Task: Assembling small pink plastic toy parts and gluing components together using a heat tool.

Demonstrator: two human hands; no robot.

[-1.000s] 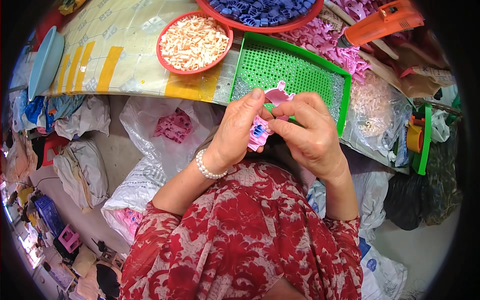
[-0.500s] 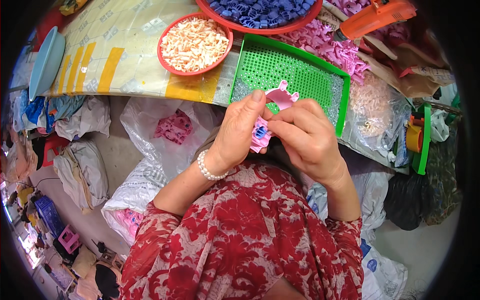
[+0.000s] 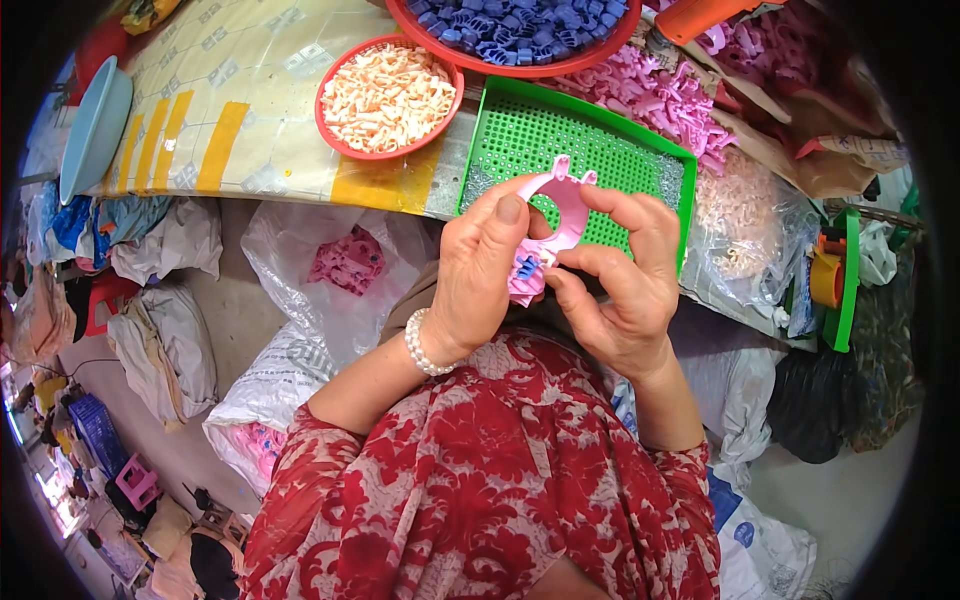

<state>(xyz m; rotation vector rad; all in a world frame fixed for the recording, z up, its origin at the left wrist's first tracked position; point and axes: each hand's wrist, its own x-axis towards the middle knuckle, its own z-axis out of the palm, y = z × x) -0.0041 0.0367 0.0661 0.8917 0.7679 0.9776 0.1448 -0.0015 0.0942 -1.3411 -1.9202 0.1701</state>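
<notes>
My left hand (image 3: pixel 470 275), with a white beaded bracelet at the wrist, grips a pink plastic part (image 3: pixel 570 215) between thumb and fingers. The part has a curved, ring-like upper section with small knobs and a blocky lower end. A blue plastic insert (image 3: pixel 527 267) sits in that lower end. Beside it is a small pale piece (image 3: pixel 546 257), where the thumb and a finger of my right hand (image 3: pixel 630 285) close in. Another right finger rests near the knobs. Exactly how the pale piece sits is hard to make out.
Beyond my hands lies a green perforated tray (image 3: pixel 540 125) with metal bits along its sides. Red baskets hold cream pieces (image 3: pixel 390 95) and blue pieces (image 3: pixel 520 30). Pink parts (image 3: pixel 660 100) are heaped at the back right. An open plastic bag (image 3: pixel 285 240) hangs below the table.
The pink part has turned so its ring section faces me more openly. My right fingers have spread, one rising to the knobs. The view has shifted slightly.
</notes>
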